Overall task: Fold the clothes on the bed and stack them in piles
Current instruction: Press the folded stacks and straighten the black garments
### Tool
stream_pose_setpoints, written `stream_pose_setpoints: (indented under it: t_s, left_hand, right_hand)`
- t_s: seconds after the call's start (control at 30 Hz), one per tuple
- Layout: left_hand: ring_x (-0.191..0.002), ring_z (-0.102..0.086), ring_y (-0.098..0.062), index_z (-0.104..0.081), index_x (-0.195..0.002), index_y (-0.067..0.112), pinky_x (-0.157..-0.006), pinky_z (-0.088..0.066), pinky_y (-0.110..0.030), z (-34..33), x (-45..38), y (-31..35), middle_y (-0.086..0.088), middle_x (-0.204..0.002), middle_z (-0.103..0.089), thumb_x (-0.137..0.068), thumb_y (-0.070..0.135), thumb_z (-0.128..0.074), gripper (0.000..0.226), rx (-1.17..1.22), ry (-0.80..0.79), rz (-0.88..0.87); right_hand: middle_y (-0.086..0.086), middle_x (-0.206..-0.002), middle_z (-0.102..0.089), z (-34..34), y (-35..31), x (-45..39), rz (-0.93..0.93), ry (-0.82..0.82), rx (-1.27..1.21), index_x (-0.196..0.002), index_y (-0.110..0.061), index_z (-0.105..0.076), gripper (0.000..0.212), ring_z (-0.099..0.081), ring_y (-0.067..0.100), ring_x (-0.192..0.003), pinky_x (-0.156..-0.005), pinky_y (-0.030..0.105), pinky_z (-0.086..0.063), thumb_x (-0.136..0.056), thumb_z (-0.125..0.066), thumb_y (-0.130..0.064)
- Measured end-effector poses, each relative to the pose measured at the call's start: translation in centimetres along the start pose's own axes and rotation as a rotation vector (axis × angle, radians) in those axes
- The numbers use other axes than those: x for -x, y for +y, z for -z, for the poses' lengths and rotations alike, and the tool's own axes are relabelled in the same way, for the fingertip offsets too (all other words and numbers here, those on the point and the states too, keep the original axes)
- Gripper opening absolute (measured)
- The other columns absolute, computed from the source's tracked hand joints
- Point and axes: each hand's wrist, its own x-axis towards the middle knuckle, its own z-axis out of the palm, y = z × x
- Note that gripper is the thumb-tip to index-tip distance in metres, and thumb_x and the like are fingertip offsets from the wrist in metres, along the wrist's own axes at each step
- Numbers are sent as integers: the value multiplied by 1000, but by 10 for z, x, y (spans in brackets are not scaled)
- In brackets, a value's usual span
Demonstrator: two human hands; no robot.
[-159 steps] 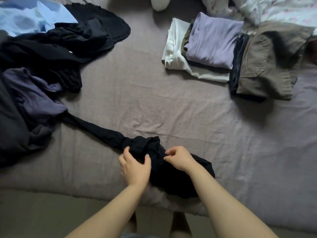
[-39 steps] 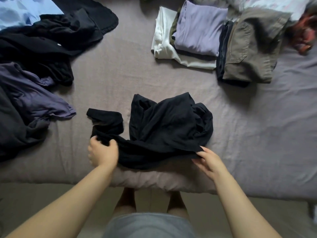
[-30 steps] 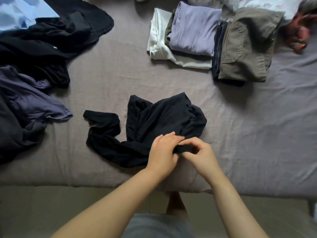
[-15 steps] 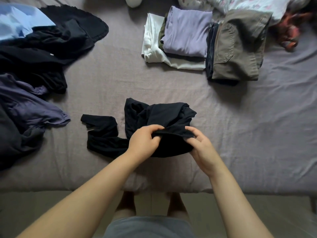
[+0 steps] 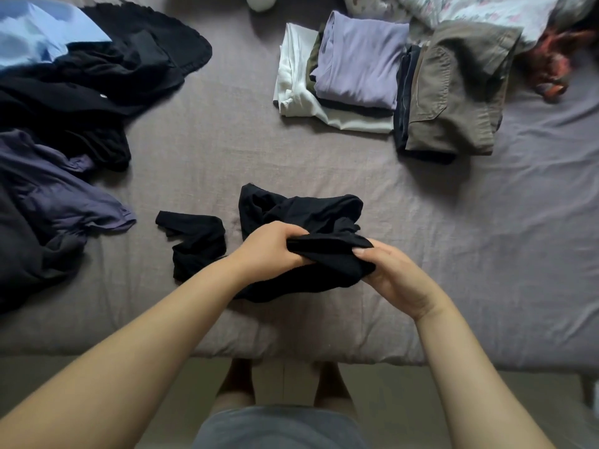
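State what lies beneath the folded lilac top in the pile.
Under the lilac top show edges of a dark layer, an olive garment and a white one. Their middles are covered.

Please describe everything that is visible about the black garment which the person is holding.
The black garment looks like thin, soft, stretchy fabric, plain and without pattern. It lies crumpled on the grey bed sheet near the front edge of the bed. One long narrow part trails to the left and bends back. The left hand and the right hand both grip a bunched fold at its near side, lifting it slightly. It touches no other clothes.
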Motion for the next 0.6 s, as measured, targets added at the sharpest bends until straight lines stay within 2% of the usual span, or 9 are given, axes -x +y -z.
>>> stream_pose_setpoints:
  t_s: [0.1, 0.2, 0.23, 0.3, 0.33, 0.4, 0.47, 0.53, 0.6]
  left_hand:
    - [-89, -64, -12, -71, -92, 19, -81, -50, -31, -9, -6, -2, 5, -91, -70, -85, 10, -55, 19, 5, 142, 45]
    - [-108, -55, -1, -69, -112, 18, -96, -40, -15, -15, -6, 0, 12, -114, -64, -87, 2, -52, 35, 109, 199, -20]
    - [-104, -57, 1, -70, -111, 17, -93, -43, -15, -18, -6, 0, 12, -110, -67, -87, 0, -51, 35, 161, 173, -47]
    - [-85, -62, -4, -71, -98, 12, -82, -49, -28, -21, -4, -2, 2, -92, -72, -89, 6, -55, 20, 233, 84, -74]
    - [-80, -62, -8, -69, -95, 10, -79, -50, -30, -21, -4, -3, -2, -88, -71, -90, 13, -60, 11, 261, 32, -64]
    - [-84, -66, -14, -67, -94, 13, -80, -51, -31, -20, -4, -9, -2, -89, -70, -84, 29, -70, 19, 234, -4, -41]
    - [-83, -65, -16, -63, -87, 20, -75, -52, -34, -22, -5, -15, 4, -81, -67, -80, 33, -71, 17, 0, 100, -9]
    - [-81, -62, -15, -56, -82, 26, -68, -47, -33, -24, -8, -16, 8, -77, -64, -81, 32, -67, 12, -160, 241, 58]
    - [-92, -63, -11, -60, -95, 30, -79, -48, -31, -24, -11, -16, 15, -89, -66, -82, 26, -65, 15, 16, 210, 97]
  right_hand:
    - [1, -110, -71, -12, -4, -5, -13, 67, 236, -117, -14, -61, 35, -66, 13, -103, -83, 21, -52, -84, -70, -11]
    - [-7, -77, -65, -15, 8, -20, 8, 461, 588, -86, -21, -61, 10, -62, 10, -76, -62, 18, -44, -83, -69, -15]
    - [-6, -75, -63, -14, 13, -24, 12, 564, 606, -83, -20, -61, 7, -60, 13, -75, -62, 22, -44, -86, -63, -14]
    - [-3, -88, -67, -9, 22, -29, 14, 626, 608, -96, -23, -65, 26, -62, 16, -88, -75, 29, -51, -85, -51, -5]
    - [-2, -100, -67, -7, 24, -30, 2, 612, 601, -105, -27, -66, 39, -62, 16, -96, -84, 32, -52, -82, -47, -1]
    - [2, -111, -67, -4, 25, -28, -11, 571, 501, -108, -31, -66, 52, -63, 18, -104, -88, 32, -53, -80, -43, 6]
    - [3, -107, -70, -5, 21, -23, -16, 441, 332, -105, -25, -68, 46, -65, 18, -102, -82, 26, -53, -85, -46, 11]
    - [7, -112, -69, -9, 15, -15, 11, 194, 91, -116, -10, -62, 31, -63, 21, -107, -86, 30, -52, -91, -51, 6]
    - [10, -120, -65, -13, 11, -7, 23, 57, -77, -127, -4, -54, 37, -62, 21, -112, -91, 31, -52, -90, -56, -1]
